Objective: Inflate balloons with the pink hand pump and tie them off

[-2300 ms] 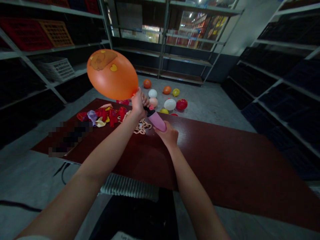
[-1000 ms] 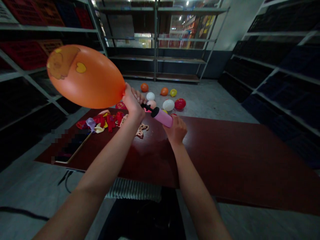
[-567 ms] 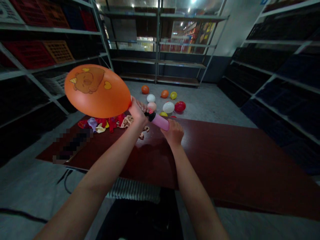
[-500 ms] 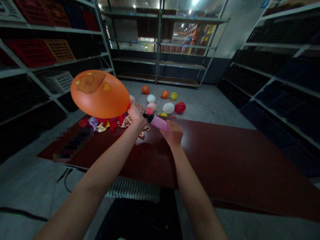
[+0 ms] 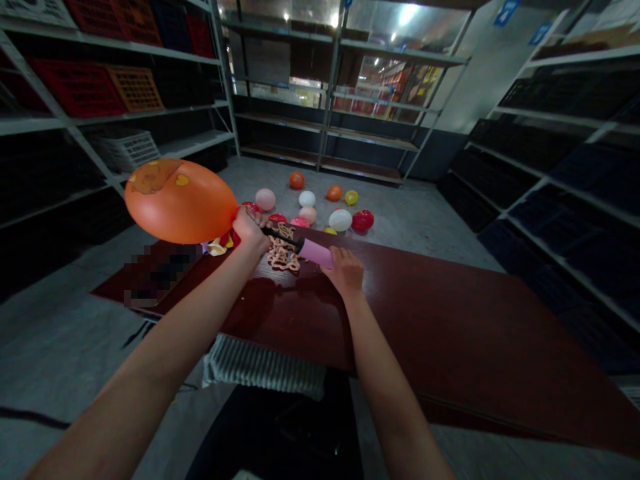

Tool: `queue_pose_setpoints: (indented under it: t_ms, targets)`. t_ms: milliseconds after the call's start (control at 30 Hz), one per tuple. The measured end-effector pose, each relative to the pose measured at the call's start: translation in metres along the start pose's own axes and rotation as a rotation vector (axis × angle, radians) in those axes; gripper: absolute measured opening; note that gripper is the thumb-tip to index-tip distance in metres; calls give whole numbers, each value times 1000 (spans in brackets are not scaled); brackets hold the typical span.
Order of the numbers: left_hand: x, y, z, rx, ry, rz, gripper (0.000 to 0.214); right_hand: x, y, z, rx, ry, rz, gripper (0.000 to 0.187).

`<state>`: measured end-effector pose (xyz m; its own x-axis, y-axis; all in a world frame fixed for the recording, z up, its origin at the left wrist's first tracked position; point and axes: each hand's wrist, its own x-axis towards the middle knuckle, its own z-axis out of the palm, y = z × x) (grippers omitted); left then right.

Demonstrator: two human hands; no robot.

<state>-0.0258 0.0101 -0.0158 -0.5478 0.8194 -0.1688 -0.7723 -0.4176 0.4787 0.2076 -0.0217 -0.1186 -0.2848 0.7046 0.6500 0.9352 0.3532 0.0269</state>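
An inflated orange balloon (image 5: 180, 200) with a brown cartoon print hangs to the left above a dark red table (image 5: 450, 320). My left hand (image 5: 251, 230) is closed around the balloon's neck and the thin black nozzle of a pink hand pump (image 5: 314, 253). My right hand (image 5: 343, 271) grips the pump's pink barrel just over the table top. Below the nozzle lies a heap of pale beige loops (image 5: 281, 252). Flat red and yellow balloons (image 5: 223, 243) lie beside my left hand, partly hidden by the orange balloon.
Several inflated balloons (image 5: 341, 219) in orange, white, red, yellow and pink rest on the grey floor beyond the table. Metal shelving lines both sides and the back wall, with crates (image 5: 135, 87) on the left racks. A ribbed grey cloth (image 5: 265, 367) hangs at the table's near edge.
Both hands, the balloon and the pump have sunk toward the table and shifted left. The balloon has tilted flatter, its print turned up. My right hand is farther from my left, showing more black nozzle.
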Motion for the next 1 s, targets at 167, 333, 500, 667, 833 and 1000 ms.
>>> queue_pose_setpoints:
  t_ms: [167, 333, 500, 667, 833, 1000]
  targets:
    - [4, 30, 11, 23, 42, 69, 45, -1, 2, 0, 1, 19, 10, 33]
    - [6, 58, 33, 56, -14, 100, 49, 1, 0, 4, 75, 33, 56, 32]
    - [-8, 55, 56, 137, 22, 186, 50, 0, -5, 7, 196, 4, 117, 33]
    - [-15, 31, 72, 181, 13, 201, 52, -4, 0, 10, 227, 31, 234, 34]
    - [-23, -1, 81, 213, -88, 200, 54, -4, 3, 12, 271, 44, 275, 33]
    - [-43, -51, 69, 190, -204, 167, 58, -6, 3, 13, 293, 65, 305, 36]
